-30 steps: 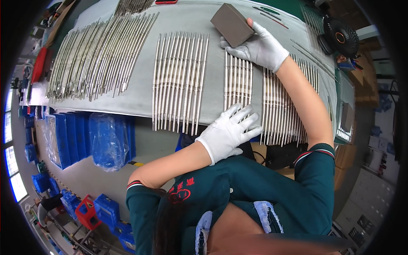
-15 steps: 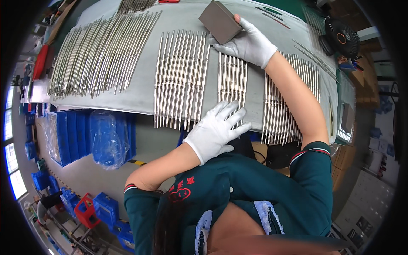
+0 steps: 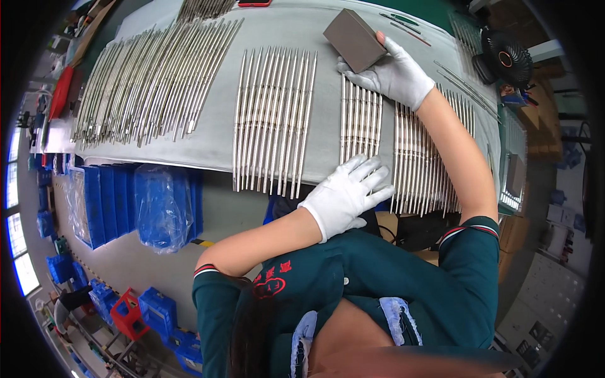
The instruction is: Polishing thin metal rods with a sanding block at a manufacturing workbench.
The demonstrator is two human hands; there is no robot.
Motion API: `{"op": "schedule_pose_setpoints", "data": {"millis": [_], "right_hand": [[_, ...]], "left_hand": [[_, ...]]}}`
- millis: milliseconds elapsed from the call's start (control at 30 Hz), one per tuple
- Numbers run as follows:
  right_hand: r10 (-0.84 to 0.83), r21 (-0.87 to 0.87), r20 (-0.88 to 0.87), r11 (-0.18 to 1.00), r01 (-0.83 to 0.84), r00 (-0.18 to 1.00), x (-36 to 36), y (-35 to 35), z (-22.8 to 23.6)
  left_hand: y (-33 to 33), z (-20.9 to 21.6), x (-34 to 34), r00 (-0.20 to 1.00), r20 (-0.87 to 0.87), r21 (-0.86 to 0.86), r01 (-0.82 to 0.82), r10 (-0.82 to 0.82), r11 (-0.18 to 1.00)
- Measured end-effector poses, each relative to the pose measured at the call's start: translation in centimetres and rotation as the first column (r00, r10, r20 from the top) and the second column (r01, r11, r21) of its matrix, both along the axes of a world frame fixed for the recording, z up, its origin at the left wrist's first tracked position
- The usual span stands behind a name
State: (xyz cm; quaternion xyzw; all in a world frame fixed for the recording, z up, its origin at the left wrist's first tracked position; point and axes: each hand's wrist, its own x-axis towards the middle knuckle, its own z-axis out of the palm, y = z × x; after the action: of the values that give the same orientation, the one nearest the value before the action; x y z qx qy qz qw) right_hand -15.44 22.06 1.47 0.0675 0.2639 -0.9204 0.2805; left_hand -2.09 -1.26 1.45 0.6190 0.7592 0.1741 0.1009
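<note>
My right hand point(image 3: 398, 72), in a white glove with a bare thumb tip, is closed on a brown rectangular block point(image 3: 355, 40). Its lower fingers lie at the far ends of a small middle group of slim silver metal rods point(image 3: 361, 116). My gloved left hand point(image 3: 346, 196) rests over the near ends of the same rods, palm down and fingers spread. Directly right of them, partly under my right forearm, lies another row of rods point(image 3: 423, 157). A further row point(image 3: 274, 120) is set apart to the left.
A dense spread of rods point(image 3: 151, 82) covers the table's point(image 3: 214, 151) left part. A black fan point(image 3: 506, 57) stands at the far right, and thin tools point(image 3: 403, 25) lie at the back. Blue crates point(image 3: 113, 201), some in clear plastic, stand below the front edge.
Both hands have shifted right along with the middle group of rods. The gap to the row on the left is wider, and the group now sits close against the right row.
</note>
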Motion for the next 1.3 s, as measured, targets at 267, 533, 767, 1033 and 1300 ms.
{"op": "schedule_pose_setpoints", "data": {"millis": [267, 533, 767, 1033, 1300], "right_hand": [[-0.023, 0.064, -0.057, 0.998, 0.027, 0.998, 0.0, 0.0, -0.4], [-0.111, 0.226, -0.300, 0.957, 0.184, 0.947, 0.6, -1.2, 1.5], [-0.134, 0.486, -0.471, 0.785, 0.383, 0.872, 1.1, 5.7, 1.6], [0.108, 0.632, -0.411, 0.749, 0.197, 0.905, -0.1, 7.9, -0.2], [0.156, 0.599, -0.425, 0.787, 0.148, 0.892, -0.1, 7.5, -0.5]], "left_hand": [[-0.6, 0.1, -0.3, 0.999, 0.039, 0.045, 0.003, -0.005, 0.999], [-5.8, 1.6, -1.1, 0.963, -0.101, -0.066, -0.256, 0.249, 0.964], [-5.4, 0.5, -1.5, 0.949, -0.130, 0.031, -0.285, 0.287, 0.958], [-4.6, 0.8, -0.5, 0.923, -0.183, 0.016, -0.340, 0.337, 0.940], [3.6, 1.3, 1.3, 0.999, -0.022, -0.011, -0.048, 0.048, 0.999]]}}
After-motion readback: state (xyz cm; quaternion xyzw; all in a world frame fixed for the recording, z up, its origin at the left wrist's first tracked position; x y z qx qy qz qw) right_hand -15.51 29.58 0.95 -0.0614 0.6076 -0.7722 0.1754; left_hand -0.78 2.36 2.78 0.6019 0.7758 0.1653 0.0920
